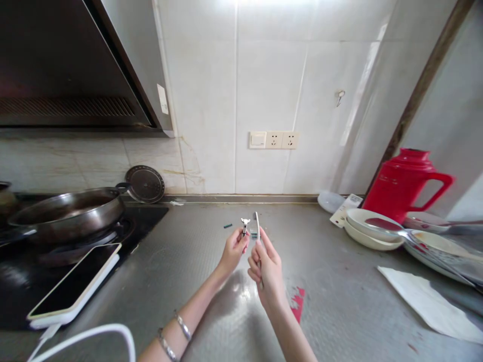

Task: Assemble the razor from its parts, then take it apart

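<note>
My left hand (232, 251) is closed on a small metal-headed tool (245, 224), its silvery head pointing up past the fingertips. My right hand (267, 267) grips a pale toothbrush (257, 225), held upright with its head at the top, just right of the tool. The two hands are close together above the grey metal counter (196, 251). One small dark green piece (228, 225) lies on the counter left of the tool. Another green piece (254, 235) shows between the hands, partly hidden.
At left, a steel pan (71, 213) is on the stove, near a phone (77, 281) with a white cable (98, 329). A red thermos (400, 183), stacked bowls (373, 236) and a white cloth (430, 304) are at right. Wall sockets (282, 140) are behind.
</note>
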Available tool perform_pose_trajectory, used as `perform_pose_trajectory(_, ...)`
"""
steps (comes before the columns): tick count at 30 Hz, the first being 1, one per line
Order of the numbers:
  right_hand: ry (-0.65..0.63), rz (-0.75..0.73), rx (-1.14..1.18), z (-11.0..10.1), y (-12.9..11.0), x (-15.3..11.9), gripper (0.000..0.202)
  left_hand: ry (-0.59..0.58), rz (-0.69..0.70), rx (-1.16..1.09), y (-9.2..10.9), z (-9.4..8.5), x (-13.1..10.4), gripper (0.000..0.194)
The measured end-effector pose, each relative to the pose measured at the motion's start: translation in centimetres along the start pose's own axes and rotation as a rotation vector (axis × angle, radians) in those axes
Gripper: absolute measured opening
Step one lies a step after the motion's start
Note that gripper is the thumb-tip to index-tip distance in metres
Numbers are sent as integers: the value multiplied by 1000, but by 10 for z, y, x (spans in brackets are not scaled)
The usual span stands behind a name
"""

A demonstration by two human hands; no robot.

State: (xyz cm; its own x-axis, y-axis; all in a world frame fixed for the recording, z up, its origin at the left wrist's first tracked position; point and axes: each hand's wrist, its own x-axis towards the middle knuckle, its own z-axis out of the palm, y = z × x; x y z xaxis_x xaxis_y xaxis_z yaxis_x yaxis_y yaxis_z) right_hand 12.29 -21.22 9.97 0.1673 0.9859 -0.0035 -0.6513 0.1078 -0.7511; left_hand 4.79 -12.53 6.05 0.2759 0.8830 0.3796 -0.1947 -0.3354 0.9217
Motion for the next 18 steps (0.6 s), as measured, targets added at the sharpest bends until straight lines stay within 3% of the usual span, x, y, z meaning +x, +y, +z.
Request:
perform_pose_trajectory(5,-27,75,-9,-5,7,-8,76,21,-7,-5,1,0,1,23)
perform_pose_trajectory(11,-18,7,15,-9,-7,1,69,28,-48,-6,3,-1,0,25)
perform_pose_trajectory(18,-39,124,-119,-21,-5,-6,69,27,-109,-64,3,-3,-1,27)
